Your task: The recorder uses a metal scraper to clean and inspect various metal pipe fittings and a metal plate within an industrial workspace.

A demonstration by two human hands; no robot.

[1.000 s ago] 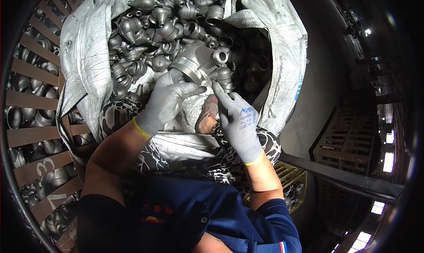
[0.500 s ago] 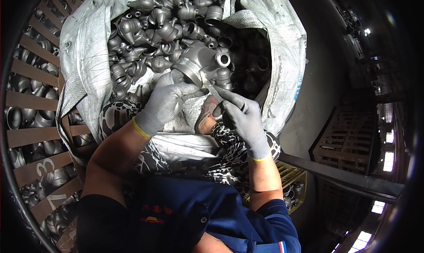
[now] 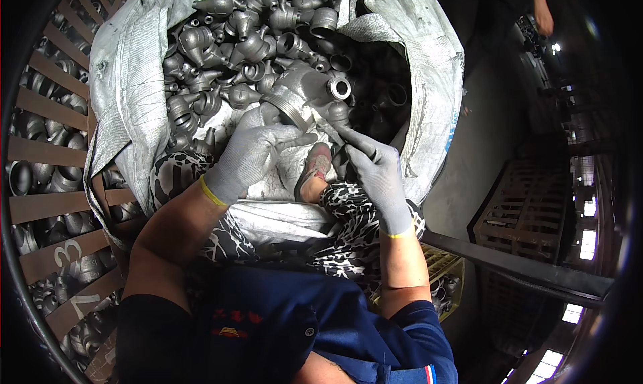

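A large grey metal casting (image 3: 299,89), with a threaded rim and a short threaded side outlet, is held in front of me over the woven sack. My left hand (image 3: 249,153), in a grey glove, grips it at the lower left by its threaded rim. In my right hand (image 3: 376,166), also gloved, is a narrow flat metal tool (image 3: 326,127). Its tip lies close to the casting's rim; whether it touches I cannot tell. The right forefinger is stretched along the tool, and the other fingers are curled and partly hidden.
The white woven sack (image 3: 435,83) holds many similar smaller castings (image 3: 254,49). At the left stands a brown slatted metal crate (image 3: 47,153) full of castings. A yellow crate (image 3: 442,267) and a dark metal bar (image 3: 516,267) lie to the right. Another person's arm (image 3: 541,12) shows at the upper right.
My right hand has shifted slightly to the right, with the flat tool at a new angle beside the rim. My left hand stays nearly still. Another person's arm has appeared at the upper right.
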